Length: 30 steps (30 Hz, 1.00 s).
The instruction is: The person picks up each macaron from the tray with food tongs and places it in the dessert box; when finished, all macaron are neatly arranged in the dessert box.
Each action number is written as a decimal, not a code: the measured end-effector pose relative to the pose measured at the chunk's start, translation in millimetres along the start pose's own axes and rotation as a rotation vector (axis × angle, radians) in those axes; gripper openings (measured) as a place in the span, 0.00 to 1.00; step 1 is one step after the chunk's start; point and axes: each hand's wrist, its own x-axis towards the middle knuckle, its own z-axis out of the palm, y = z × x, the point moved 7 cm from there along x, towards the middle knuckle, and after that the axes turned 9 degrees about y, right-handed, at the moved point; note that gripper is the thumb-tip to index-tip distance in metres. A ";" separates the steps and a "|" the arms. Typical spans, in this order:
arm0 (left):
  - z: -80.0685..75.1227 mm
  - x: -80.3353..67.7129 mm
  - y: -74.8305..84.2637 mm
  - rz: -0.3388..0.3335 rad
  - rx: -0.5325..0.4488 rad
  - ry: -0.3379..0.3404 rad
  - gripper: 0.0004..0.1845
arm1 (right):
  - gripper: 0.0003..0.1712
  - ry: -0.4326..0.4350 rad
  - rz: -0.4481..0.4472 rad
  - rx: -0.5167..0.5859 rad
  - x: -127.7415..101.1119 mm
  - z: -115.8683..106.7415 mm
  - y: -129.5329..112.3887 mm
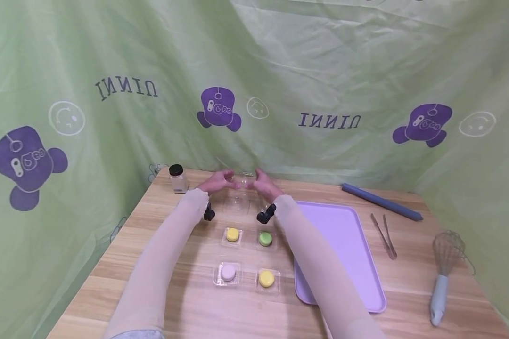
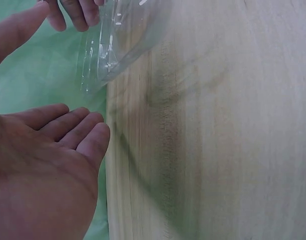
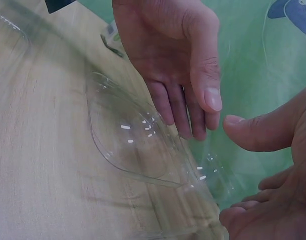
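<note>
At the back edge of the table, my left hand (image 1: 218,182) and right hand (image 1: 266,185) face each other across clear plastic domed covers (image 1: 237,203). The left wrist view has my left palm turned up with straight fingers, apart from a clear plastic piece (image 2: 117,40). Seen from the right wrist, a clear domed cover (image 3: 130,135) lies on the wood below both hands. There, the right hand (image 3: 273,170) has its thumb spread and its fingers extended near the plastic's edge. Whether it touches the plastic is hard to tell.
Nearer me are a yellow macaron (image 1: 232,234), a green macaron (image 1: 265,238), a pink macaron (image 1: 228,272) and another yellow macaron (image 1: 266,278), each on clear plastic. A purple tray (image 1: 335,226), tongs (image 1: 383,235), rolling pin (image 1: 381,201) and whisk (image 1: 441,282) lie right; a black-capped jar (image 1: 178,180) stands left.
</note>
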 end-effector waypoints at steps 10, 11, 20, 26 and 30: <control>4.0 -1.0 -0.1 0.002 0.025 -0.003 0.49 | 0.57 0.009 0.020 -0.017 -1.2 1.4 3.0; 4.2 -0.2 -0.2 0.006 0.030 -0.004 0.49 | 0.56 0.007 0.019 -0.015 -1.3 2.0 2.9; 6.3 2.4 -5.0 -0.006 0.014 0.009 0.49 | 0.55 0.001 0.007 -0.015 -2.9 5.9 3.5; -0.4 5.7 -0.6 -0.005 -0.044 0.068 0.51 | 0.53 0.009 -0.023 0.022 -5.2 1.8 -5.6; -6.8 7.6 7.9 0.025 -0.085 0.129 0.53 | 0.52 0.002 -0.071 0.073 -8.9 -2.9 -15.6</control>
